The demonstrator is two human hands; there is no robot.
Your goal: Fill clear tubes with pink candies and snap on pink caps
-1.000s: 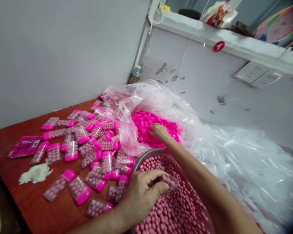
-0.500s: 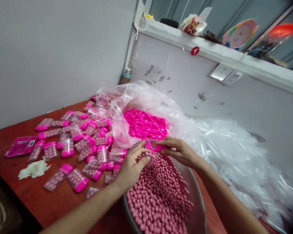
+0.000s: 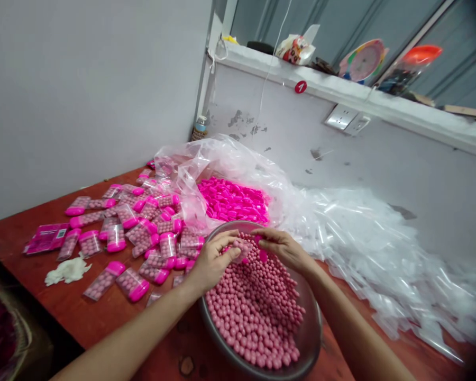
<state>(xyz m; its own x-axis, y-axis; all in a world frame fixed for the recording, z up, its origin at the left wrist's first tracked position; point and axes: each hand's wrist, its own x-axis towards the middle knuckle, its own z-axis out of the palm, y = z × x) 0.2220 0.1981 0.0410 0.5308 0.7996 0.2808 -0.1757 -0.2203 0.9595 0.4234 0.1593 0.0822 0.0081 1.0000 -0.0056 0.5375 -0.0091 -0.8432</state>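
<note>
Over a metal bowl [image 3: 316,338] of pink beads [image 3: 257,317], my left hand [image 3: 216,262] pinches a small clear container [image 3: 243,250] with beads inside. My right hand [image 3: 283,247] faces it a little to the right, fingers closed on a bright pink cap [image 3: 263,256]. Container and cap are apart. Behind the bowl, a pile of pink caps [image 3: 234,200] lies in an open clear plastic bag [image 3: 241,153]. Many bead-filled containers with pink caps [image 3: 133,284] are scattered left of the bowl on the red table [image 3: 119,328].
Clear empty containers [image 3: 373,238] are heaped at the right against the wall. A pink packet [image 3: 47,238] and a white crumpled wad [image 3: 68,270] lie at the left. An open box [image 3: 19,323] stands at the lower left, a bottle [image 3: 200,126] in the back corner.
The view has shifted, showing more of the table's right side. My right hand has drawn away from the container, and the cap in it now hangs more upright.
</note>
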